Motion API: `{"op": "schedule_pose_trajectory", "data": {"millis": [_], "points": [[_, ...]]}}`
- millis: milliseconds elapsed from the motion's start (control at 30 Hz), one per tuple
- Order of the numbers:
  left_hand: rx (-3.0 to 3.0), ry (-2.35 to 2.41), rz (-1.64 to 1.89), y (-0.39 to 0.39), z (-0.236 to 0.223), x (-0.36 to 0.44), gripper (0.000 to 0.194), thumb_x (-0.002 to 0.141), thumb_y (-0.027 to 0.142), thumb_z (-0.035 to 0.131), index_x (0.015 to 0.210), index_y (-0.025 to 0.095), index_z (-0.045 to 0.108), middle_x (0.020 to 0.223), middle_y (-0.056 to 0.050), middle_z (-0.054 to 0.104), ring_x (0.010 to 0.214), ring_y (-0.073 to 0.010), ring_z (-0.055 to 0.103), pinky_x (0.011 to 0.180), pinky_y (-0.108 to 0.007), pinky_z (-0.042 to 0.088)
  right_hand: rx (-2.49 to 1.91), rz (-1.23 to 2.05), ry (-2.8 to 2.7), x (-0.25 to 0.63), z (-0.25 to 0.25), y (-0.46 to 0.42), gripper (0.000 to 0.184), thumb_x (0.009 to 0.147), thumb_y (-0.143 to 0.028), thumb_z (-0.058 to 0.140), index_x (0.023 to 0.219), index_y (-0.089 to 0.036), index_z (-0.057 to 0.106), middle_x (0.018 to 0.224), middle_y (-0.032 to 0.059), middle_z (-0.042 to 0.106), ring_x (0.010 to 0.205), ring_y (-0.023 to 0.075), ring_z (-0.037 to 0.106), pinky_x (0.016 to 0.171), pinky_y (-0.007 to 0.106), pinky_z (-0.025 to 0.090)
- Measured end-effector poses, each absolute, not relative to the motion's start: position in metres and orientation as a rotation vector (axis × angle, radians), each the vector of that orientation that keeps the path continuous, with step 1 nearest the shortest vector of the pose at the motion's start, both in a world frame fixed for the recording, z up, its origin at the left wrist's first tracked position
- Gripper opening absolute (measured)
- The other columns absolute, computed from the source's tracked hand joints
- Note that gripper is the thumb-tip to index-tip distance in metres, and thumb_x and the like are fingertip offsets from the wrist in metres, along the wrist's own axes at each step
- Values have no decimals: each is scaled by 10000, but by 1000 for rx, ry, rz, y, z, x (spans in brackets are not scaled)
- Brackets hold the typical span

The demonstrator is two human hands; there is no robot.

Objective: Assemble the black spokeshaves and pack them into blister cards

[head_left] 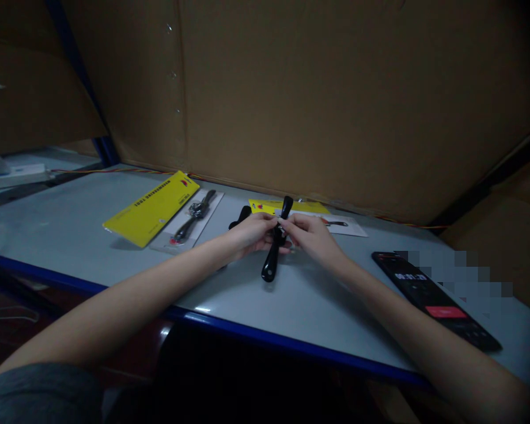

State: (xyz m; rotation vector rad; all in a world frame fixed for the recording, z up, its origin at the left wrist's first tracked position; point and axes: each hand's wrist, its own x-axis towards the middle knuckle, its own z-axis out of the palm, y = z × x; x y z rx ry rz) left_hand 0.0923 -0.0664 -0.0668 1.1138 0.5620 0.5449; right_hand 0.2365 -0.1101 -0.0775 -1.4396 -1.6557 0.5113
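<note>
My left hand (pixel 254 232) and my right hand (pixel 311 234) meet over the middle of the pale table (pixel 70 229), fingers pinched together on a black watch with long straps (pixel 274 250). The watch points away from me, one strap end near the table's front, the other rising past my fingers. A second black strap (pixel 239 218) shows just behind my left hand.
A yellow card (pixel 152 207) and a clear pack with another black watch (pixel 194 217) lie at the left. Behind my hands lies another yellow-and-white card (pixel 309 212). A black phone (pixel 435 297) with a lit screen rests at the right. Brown cardboard (pixel 335 100) walls the back.
</note>
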Motion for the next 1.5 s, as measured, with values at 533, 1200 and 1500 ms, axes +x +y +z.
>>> {"op": "schedule_pose_trajectory", "data": {"millis": [533,1200,1500], "points": [[1113,562,573,-69,-65,92,107,884,110,343,890,111,450,700,-54,583,641,-152,635,701,-405,535,-1512,584,-1628,232,-74,-113,361,787,-453,472,552,-180,502,441,-20,458,420,95,402,432,240,267],[1139,525,541,-68,-67,92,127,879,107,344,882,106,471,709,-56,576,632,-142,617,734,-423,516,-1511,885,-1488,232,-76,-110,347,811,-429,399,586,-185,500,396,-34,400,373,101,362,409,241,248],[1130,591,589,-67,-65,92,77,877,122,376,896,121,451,782,-70,584,670,-146,628,727,-399,525,-1537,88,-1804,234,-70,-119,201,759,-389,544,701,-196,553,512,-33,473,484,104,414,498,248,266]]}}
